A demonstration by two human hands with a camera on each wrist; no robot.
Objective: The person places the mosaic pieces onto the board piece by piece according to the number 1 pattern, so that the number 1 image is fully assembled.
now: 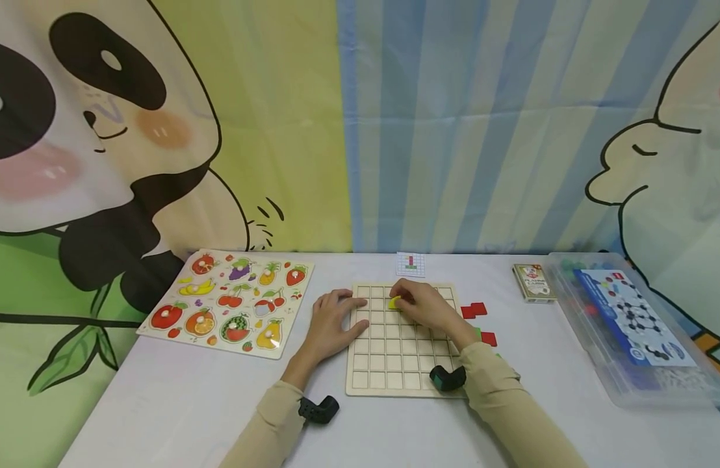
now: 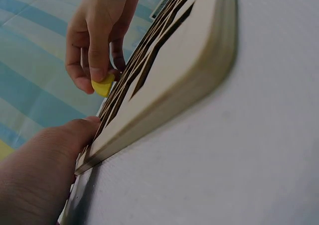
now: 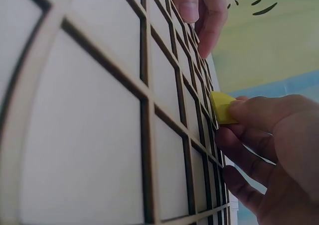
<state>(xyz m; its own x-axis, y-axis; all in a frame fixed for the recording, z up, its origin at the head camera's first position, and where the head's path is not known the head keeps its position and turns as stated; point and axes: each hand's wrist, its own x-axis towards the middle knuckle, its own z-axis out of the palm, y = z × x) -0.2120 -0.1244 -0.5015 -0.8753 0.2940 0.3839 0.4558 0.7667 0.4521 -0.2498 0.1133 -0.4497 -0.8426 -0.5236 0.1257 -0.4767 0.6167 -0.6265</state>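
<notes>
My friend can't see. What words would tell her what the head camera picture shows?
A right hand pinches a yellow tile over a wooden grid board on a white table, while the left hand rests on the board's left edge. A fruit puzzle lies to the left, red tiles to the right.

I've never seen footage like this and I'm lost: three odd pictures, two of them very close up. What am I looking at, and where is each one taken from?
A person sits at a table wearing three cameras. The wide picture comes from the head, looking down at both hands. The two close-ups come from cameras on the wrists, low beside the work.

In front lies a wooden grid board. The right hand pinches a yellow tile at the board's cells. The left hand rests on the board's left edge. Around it: a fruit puzzle, a small pattern card, red tiles, a card box and a clear plastic box.
</notes>
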